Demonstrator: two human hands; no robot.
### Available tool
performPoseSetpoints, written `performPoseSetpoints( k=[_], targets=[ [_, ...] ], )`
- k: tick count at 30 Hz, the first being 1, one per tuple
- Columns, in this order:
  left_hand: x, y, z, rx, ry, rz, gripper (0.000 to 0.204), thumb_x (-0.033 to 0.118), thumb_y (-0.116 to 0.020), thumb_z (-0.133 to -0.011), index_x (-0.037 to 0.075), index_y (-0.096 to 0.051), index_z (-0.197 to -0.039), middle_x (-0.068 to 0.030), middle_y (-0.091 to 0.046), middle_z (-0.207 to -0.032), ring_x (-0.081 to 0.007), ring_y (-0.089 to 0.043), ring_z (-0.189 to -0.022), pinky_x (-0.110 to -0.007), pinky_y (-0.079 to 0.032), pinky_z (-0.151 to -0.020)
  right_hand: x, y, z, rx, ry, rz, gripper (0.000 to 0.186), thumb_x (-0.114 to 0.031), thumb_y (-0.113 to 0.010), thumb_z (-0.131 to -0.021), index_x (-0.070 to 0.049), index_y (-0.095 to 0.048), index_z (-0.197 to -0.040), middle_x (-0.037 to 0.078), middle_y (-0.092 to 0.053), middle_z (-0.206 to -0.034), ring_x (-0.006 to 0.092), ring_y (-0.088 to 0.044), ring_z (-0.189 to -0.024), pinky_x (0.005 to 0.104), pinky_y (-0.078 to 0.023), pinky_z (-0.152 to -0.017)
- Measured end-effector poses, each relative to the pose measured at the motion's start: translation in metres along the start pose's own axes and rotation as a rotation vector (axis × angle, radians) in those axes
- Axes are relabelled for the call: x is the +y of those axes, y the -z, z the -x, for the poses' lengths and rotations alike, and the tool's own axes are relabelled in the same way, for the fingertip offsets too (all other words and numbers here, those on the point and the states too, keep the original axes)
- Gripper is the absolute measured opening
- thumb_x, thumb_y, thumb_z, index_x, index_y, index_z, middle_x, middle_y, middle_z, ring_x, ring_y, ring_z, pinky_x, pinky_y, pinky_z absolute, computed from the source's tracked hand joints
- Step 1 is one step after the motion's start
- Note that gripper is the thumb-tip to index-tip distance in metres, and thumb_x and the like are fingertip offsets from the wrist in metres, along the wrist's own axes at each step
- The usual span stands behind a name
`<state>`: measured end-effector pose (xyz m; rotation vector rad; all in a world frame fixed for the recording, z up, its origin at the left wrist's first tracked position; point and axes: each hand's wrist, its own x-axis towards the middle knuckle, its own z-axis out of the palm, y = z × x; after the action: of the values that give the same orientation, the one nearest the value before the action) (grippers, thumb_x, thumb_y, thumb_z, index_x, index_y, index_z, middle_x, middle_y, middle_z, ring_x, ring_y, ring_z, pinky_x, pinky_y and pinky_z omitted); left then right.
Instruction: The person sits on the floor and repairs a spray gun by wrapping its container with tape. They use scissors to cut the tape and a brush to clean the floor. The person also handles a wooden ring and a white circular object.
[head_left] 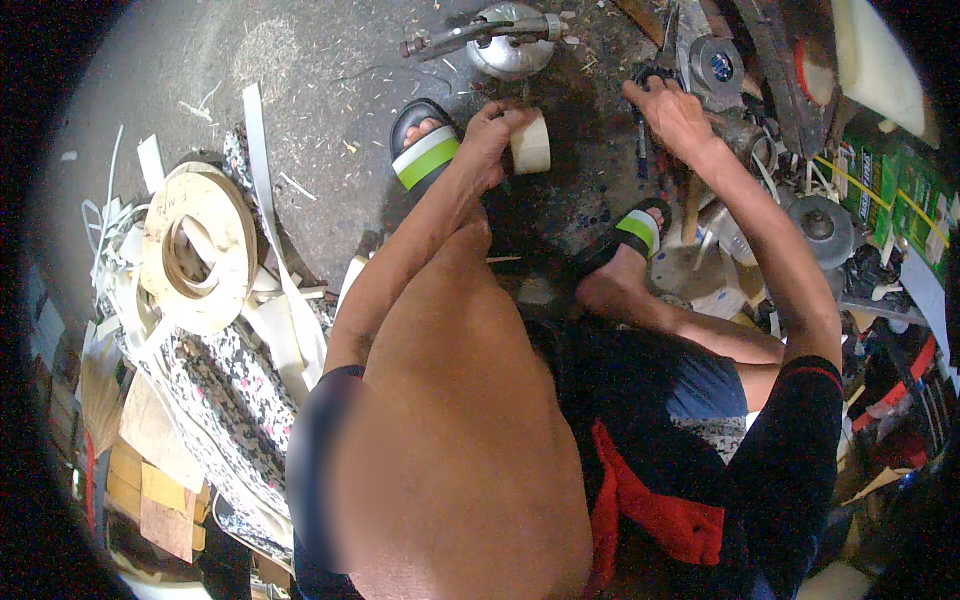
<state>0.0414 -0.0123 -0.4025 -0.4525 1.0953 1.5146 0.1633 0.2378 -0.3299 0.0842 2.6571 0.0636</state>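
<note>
Near the top centre, my left hand has its fingers closed on a cream cylindrical roll, held just above the dark floor beside my sandalled left foot. My right hand reaches to the upper right, its fingers curled down over a dark object among tools; the fingers cover most of it, so its kind is hidden. A round grey metal piece with a hole in its middle lies close to that hand. Beyond my left hand sits a shiny silver dome with a bent metal bar across it.
On the left, a large cream ring rests among white strips and patterned fabric. To the right are green boxes, a grey disc and crowded tools. My right foot stands between the hands. Shavings litter the floor.
</note>
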Motion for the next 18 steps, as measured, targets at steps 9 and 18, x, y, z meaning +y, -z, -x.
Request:
performPoseSetpoints(
  k=[9,18],
  targets=[
    [-0.001,-0.001,0.001,0.012,-0.023,-0.021,0.027,0.011,-0.073,-0.079,0.003,-0.059,-0.101,-0.0099,-0.064,-0.093,-0.0218,-0.063,-0.082,-0.036,-0.052,-0.072,0.001,-0.012,-0.011,0.015,0.007,0.047,0.045,-0.004,-0.051,-0.083,-0.016,-0.051,-0.127,0.016,-0.058,-0.095,0.0355,-0.064,-0.088,0.0436,-0.055,-0.07],
    [0.006,-0.007,0.008,0.006,0.0,-0.092,0.036,0.013,-0.074,-0.079,0.002,-0.059,-0.11,-0.0087,-0.064,-0.092,-0.0213,-0.063,-0.084,-0.036,-0.051,-0.071,-0.006,-0.026,-0.026,-0.005,-0.011,-0.006,0.045,-0.009,-0.052,-0.086,-0.019,-0.051,-0.129,0.015,-0.061,-0.096,0.0348,-0.066,-0.083,0.0426,-0.055,-0.063]
  ],
)
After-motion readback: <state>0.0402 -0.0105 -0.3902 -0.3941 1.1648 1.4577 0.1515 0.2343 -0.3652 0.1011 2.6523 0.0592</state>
